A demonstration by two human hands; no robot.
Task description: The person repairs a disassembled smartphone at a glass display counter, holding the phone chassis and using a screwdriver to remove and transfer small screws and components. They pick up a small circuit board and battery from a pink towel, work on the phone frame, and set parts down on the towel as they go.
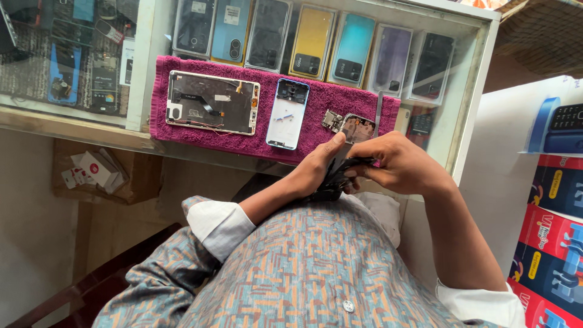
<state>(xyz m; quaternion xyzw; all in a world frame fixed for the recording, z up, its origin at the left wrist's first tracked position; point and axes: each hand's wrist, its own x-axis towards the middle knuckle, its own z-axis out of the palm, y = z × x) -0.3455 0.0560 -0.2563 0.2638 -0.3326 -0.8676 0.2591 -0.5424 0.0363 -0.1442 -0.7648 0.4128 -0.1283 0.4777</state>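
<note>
Both hands meet just in front of the person's chest, at the near edge of the glass-topped table (91, 130). The left hand (316, 167) is curled around a dark, opened phone (340, 176), its thumb stretched up along the phone's upper end. The right hand (398, 164) is closed over the same phone from the other side, fingers wrapped across its right edge; how much of the phone lies beneath the palms cannot be told. The phone is held in the air, tilted, just near the front edge of a magenta towel (316, 100) spread on the table. On that towel lie 4 things: a large opened device with a white frame (212, 102) at the left, a white phone back cover (288, 114) in the middle, a small metal part (332, 119) to its right, and a thin grey tool (379, 112) near the towel's right end. Under the glass, a row of phone boxes (313, 42) stands side by side.
</note>
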